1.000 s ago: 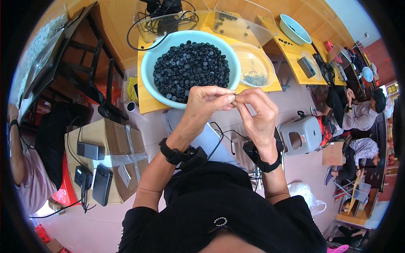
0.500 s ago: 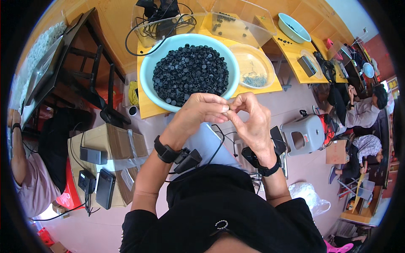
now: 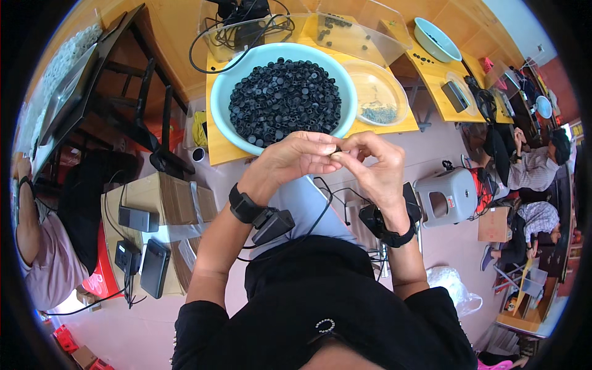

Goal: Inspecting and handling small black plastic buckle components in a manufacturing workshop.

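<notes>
My left hand (image 3: 290, 159) and my right hand (image 3: 375, 165) meet fingertip to fingertip just in front of a large pale-blue basin (image 3: 217, 117). Between the fingertips shows a small black piece (image 3: 336, 152), mostly covered by the fingers; it resembles the black caps. My left hand pinches it. The right thumb and forefinger are pressed together against it, and whatever they hold is too small to name. Many small black plastic caps (image 3: 283, 98) fill the basin. Right of it, a shallow clear tray (image 3: 394, 86) contains a heap of thin metal pins (image 3: 378, 115).
The basin and tray stand on a yellow wooden table (image 3: 234, 152). Black cables (image 3: 277, 24) lie behind the basin. A cardboard box (image 3: 172, 203) with black devices is at left, a grey plastic stool (image 3: 453, 197) at right. Other people (image 3: 533, 166) sit farther off.
The view has shifted slightly. My fingertips have turned a little, and the small black piece between them now shows more. My right hand has moved slightly to the right.
</notes>
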{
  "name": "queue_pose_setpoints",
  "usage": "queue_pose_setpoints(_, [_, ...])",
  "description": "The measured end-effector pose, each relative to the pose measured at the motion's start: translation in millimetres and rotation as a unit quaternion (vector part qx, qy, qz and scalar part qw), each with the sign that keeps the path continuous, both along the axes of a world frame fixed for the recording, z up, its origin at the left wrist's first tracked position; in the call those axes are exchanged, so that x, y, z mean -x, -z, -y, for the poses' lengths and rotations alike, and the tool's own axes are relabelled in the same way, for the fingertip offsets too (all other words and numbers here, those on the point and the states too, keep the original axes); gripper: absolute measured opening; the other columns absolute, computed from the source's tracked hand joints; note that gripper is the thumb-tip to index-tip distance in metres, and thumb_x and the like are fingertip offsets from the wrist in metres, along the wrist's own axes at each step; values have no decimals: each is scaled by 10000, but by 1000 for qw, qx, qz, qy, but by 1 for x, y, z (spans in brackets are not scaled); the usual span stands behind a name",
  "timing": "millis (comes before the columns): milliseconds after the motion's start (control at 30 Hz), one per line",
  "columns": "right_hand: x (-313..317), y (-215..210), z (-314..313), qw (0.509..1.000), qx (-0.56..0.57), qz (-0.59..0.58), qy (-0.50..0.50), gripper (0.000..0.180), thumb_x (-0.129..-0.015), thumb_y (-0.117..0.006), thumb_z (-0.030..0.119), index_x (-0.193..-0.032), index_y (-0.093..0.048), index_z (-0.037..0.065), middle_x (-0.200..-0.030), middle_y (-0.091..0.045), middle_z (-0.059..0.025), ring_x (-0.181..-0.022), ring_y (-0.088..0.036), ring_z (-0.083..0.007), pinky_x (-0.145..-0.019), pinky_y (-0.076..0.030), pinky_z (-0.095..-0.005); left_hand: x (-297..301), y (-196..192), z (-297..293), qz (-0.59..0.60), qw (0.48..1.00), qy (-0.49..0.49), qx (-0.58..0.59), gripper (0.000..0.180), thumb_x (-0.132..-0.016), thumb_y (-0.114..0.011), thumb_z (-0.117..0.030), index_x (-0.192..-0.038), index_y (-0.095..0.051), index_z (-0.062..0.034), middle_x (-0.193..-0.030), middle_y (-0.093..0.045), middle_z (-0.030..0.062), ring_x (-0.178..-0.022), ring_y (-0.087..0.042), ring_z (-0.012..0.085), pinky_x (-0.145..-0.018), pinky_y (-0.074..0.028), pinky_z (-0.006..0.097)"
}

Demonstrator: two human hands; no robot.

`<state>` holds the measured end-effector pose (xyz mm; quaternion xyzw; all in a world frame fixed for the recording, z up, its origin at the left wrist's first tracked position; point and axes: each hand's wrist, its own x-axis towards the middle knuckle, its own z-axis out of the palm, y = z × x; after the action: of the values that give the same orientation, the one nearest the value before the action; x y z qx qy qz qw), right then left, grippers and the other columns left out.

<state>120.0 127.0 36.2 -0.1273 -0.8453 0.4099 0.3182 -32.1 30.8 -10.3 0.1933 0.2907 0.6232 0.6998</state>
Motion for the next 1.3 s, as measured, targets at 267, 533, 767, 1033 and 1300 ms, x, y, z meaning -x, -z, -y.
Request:
queue_pose_setpoints(267, [-2,6,8,993,15,-81,80,171,-703,-677,-9,-869,-635,-8,-820,-614,-91,-696,-583,-148,-589,-469,-250,-14,-2,-1,22,996,-81,-44,317,-840,-596,-98,-1122,-529,30,-1004,-603,132,-874,-630,183,-802,-518,281])
queue_pose_setpoints(533, [5,6,20,986,-89,-71,119,259,-664,-692,4,-916,-633,-6,-819,-568,-110,-713,-576,-207,-632,-467,-289,-25,-8,-2,8,986,-153,-63,347,-823,-618,-97,-1136,-510,7,-989,-600,109,-890,-622,198,-813,-508,320])
queue_pose_setpoints(767, [3,1,8,979,-184,-52,76,263,-644,-669,-3,-905,-643,6,-811,-572,-97,-735,-568,-236,-622,-466,-322,-28,-6,2,23,984,-159,-71,349,-808,-638,-103,-1119,-522,5,-983,-600,91,-878,-611,192,-847,-484,356])
queue_pose_setpoints(1033, [2,-6,-4,967,-249,-25,-41,285,-625,-690,5,-905,-643,-4,-798,-578,-103,-719,-549,-258,-632,-452,-329,-7,-5,4,-59,994,-41,-80,364,-812,-627,-127,-1128,-521,19,-1038,-591,80,-932,-599,140,-865,-479,296])
queue_pose_setpoints(1300, [6,-10,-13,964,-246,-2,-106,223,-644,-669,62,-860,-630,17,-819,-547,-75,-786,-523,-258,-706,-439,-355,-4,-10,7,-119,988,-62,-81,367,-799,-632,-88,-1127,-516,29,-1053,-598,102,-909,-612,146,-838,-493,266])
